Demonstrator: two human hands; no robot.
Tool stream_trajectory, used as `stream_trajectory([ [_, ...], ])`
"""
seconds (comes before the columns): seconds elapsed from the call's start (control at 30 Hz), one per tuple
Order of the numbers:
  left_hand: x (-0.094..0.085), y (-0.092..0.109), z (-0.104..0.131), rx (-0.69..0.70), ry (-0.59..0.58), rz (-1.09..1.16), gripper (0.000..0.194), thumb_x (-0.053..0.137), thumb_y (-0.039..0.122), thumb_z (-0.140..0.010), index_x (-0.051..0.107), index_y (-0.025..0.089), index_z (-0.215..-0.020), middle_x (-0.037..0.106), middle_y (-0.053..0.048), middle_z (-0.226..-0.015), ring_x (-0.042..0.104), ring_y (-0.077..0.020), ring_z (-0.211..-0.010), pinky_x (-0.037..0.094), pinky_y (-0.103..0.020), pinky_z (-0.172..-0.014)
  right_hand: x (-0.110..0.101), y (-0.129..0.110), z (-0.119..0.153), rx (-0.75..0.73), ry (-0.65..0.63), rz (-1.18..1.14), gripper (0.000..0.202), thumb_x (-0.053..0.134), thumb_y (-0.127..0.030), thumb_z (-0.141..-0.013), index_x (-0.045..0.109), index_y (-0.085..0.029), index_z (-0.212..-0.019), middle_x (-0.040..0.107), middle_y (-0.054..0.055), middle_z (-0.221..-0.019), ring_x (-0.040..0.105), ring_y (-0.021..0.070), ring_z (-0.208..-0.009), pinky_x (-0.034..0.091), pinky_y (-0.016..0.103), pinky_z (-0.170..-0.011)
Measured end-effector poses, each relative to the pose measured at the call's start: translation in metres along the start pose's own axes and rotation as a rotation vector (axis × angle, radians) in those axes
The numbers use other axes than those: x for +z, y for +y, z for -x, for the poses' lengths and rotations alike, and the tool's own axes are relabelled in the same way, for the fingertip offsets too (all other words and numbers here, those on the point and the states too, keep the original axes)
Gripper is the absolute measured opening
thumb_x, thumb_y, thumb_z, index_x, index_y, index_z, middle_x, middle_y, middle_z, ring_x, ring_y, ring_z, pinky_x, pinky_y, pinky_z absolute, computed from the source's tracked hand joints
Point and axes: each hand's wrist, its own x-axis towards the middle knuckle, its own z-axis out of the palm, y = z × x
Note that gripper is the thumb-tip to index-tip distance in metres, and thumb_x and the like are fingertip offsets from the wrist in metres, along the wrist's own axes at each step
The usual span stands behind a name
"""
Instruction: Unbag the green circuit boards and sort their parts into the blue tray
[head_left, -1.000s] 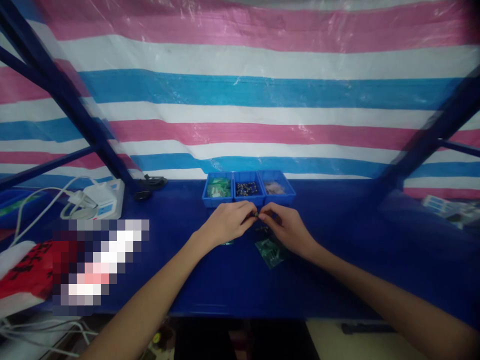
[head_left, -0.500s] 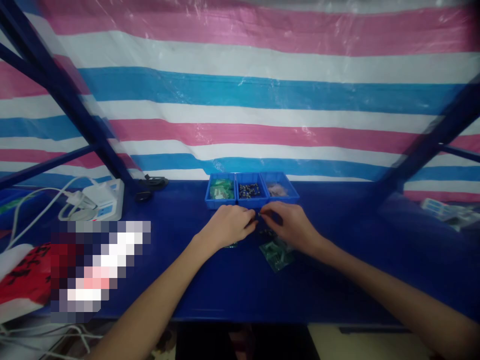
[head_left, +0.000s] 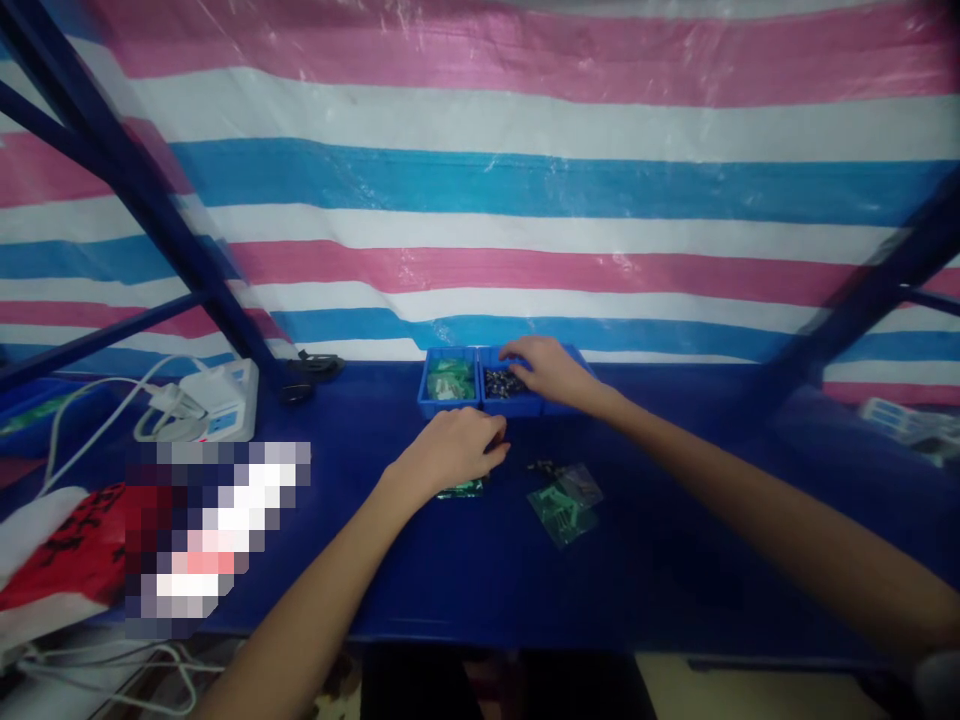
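Three joined blue bins stand at the back of the blue table. Green packets (head_left: 451, 380) fill the left bin, and small dark and metallic parts (head_left: 501, 383) lie in the middle one. My right hand (head_left: 546, 368) reaches over the middle and right bins, fingers curled down at the small parts; whether it grips any is hidden. My left hand (head_left: 463, 445) is in front of the bins, fingers bent, above a green packet (head_left: 461, 489) on the table; its fingertips are too small to read. Right of it lie a clear bag with green contents (head_left: 562, 512) and a few small loose parts (head_left: 546, 467).
At the left are a white power strip (head_left: 232, 400) with cables, a black cable coil (head_left: 321, 364) and a red and white bag (head_left: 67, 545). Blue frame posts rise on both sides before a striped sheet (head_left: 480, 190).
My right hand has moved from beside my left hand up and back to the bins, uncovering the clear bag and loose parts. My left hand has stayed nearly in place.
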Motion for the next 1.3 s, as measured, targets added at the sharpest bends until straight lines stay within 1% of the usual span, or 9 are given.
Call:
stream_trajectory([
  [0.17,-0.011,-0.007,0.004,-0.024,-0.214,0.286,0.032,0.068,0.048,-0.083,0.069,0.020,-0.097,0.067,-0.002,-0.077,0.059,-0.0157,-0.065,0.036,-0.025,-0.055,-0.018,-0.021,0.063,-0.042,0.156,-0.062,0.017,0.051,-0.017,-0.095,0.067,-0.019,-0.097,0.071,0.008,-0.095,0.063,0.0237,-0.091,0.048,0.038,-0.082],
  [0.27,-0.011,-0.011,0.005,-0.064,-0.286,0.319,0.032,0.075,0.043,-0.076,0.069,0.020,-0.097,0.067,-0.001,-0.076,0.060,-0.0154,-0.064,0.037,-0.025,-0.053,-0.012,-0.039,0.104,-0.068,0.104,-0.151,0.014,0.052,-0.018,-0.096,0.066,-0.018,-0.099,0.068,0.007,-0.095,0.062,0.0211,-0.091,0.049,0.035,-0.081],
  [0.37,-0.006,-0.012,0.004,-0.090,-0.324,0.327,0.020,0.072,0.035,-0.078,0.069,0.020,-0.090,0.067,-0.001,-0.074,0.060,-0.0148,-0.062,0.037,-0.025,-0.053,0.003,-0.051,0.128,-0.061,0.026,-0.167,0.015,0.050,-0.017,-0.098,0.066,-0.017,-0.100,0.066,0.008,-0.094,0.059,0.0220,-0.091,0.050,0.035,-0.078],
  [0.5,-0.001,-0.009,0.001,-0.073,-0.307,0.334,0.014,0.068,0.031,-0.080,0.068,0.019,-0.087,0.065,0.000,-0.072,0.058,-0.0141,-0.060,0.036,-0.025,-0.053,0.016,-0.053,0.133,-0.086,-0.003,-0.158,0.018,0.048,-0.017,-0.099,0.065,-0.016,-0.100,0.065,0.010,-0.095,0.057,0.0238,-0.092,0.050,0.037,-0.078],
  [0.7,0.000,0.001,-0.005,0.004,-0.044,0.330,0.010,0.067,0.024,-0.082,0.064,0.019,-0.090,0.063,-0.001,-0.082,0.058,-0.0149,-0.072,0.040,-0.026,-0.061,0.015,-0.053,0.133,-0.084,0.058,-0.184,0.017,0.050,-0.014,-0.097,0.064,-0.017,-0.105,0.063,0.009,-0.095,0.057,0.0230,-0.090,0.051,0.037,-0.077],
  [0.8,0.003,0.007,-0.007,0.032,0.017,0.384,0.009,0.065,0.018,-0.083,0.061,0.019,-0.092,0.064,0.000,-0.083,0.059,-0.0144,-0.075,0.043,-0.026,-0.066,0.013,-0.055,0.134,-0.076,0.103,-0.203,0.018,0.050,-0.012,-0.097,0.063,-0.017,-0.107,0.063,0.009,-0.094,0.058,0.0220,-0.089,0.051,0.035,-0.077],
  [1.03,0.010,0.013,-0.008,0.029,0.044,0.595,0.025,0.067,0.016,-0.087,0.055,0.021,-0.109,0.068,0.001,-0.085,0.066,-0.0141,-0.077,0.048,-0.025,-0.067,0.014,-0.055,0.134,-0.042,0.128,-0.241,0.023,0.050,-0.010,-0.096,0.063,-0.018,-0.112,0.065,0.008,-0.096,0.062,0.0204,-0.088,0.052,0.033,-0.077],
  [1.17,0.007,0.017,-0.007,0.029,0.041,0.703,0.022,0.064,0.017,-0.091,0.053,0.022,-0.110,0.071,0.001,-0.088,0.069,-0.0144,-0.082,0.050,-0.025,-0.072,0.015,-0.054,0.133,-0.001,0.134,-0.284,0.022,0.053,-0.011,-0.095,0.064,-0.021,-0.111,0.068,0.006,-0.099,0.064,0.0196,-0.088,0.052,0.031,-0.075],
  [1.3,0.005,0.023,-0.006,0.031,0.054,0.729,0.014,0.059,0.017,-0.094,0.053,0.021,-0.107,0.072,0.003,-0.080,0.069,-0.0132,-0.075,0.050,-0.025,-0.070,0.012,-0.054,0.133,0.059,0.178,-0.341,0.012,0.059,-0.014,-0.093,0.066,-0.022,-0.100,0.069,0.004,-0.094,0.064,0.0176,-0.082,0.050,0.028,-0.071],
])
